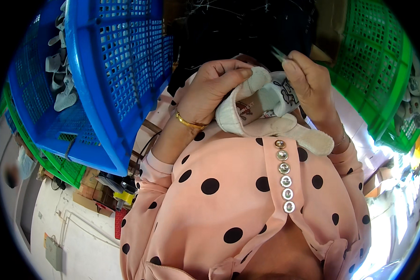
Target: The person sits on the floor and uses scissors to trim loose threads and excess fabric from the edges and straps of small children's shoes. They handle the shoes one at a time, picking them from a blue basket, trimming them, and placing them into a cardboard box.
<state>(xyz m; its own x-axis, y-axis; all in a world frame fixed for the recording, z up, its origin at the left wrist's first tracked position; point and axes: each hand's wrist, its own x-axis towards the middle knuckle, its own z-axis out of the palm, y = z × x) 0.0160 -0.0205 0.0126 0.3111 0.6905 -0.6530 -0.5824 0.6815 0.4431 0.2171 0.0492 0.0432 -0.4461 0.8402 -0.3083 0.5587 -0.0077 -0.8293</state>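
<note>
A small off-white shoe (228, 114) with a velcro-like strap hanging free sits in front of my chest, its opening toward me. Inside, a tan insole with a printed design shows, and a dark drawing marks the upper. My left hand (214, 86), with a gold bangle at the wrist, pinches the shoe's strap end or edge between thumb and fingers. Beside the shoe's far right side, my right hand (308, 81) is closed around a small pointed metal tool (278, 53). Its tips stick out past the fingers; the rest is hidden, so tweezers or snips I cannot tell.
A blue plastic basket (95, 84) stands close on my left, with several pale shoes (64, 95) beyond its near wall. On the right is a green basket (366, 60), more shoes (413, 95) beside it. Dark cloth (247, 30) with loose threads lies ahead.
</note>
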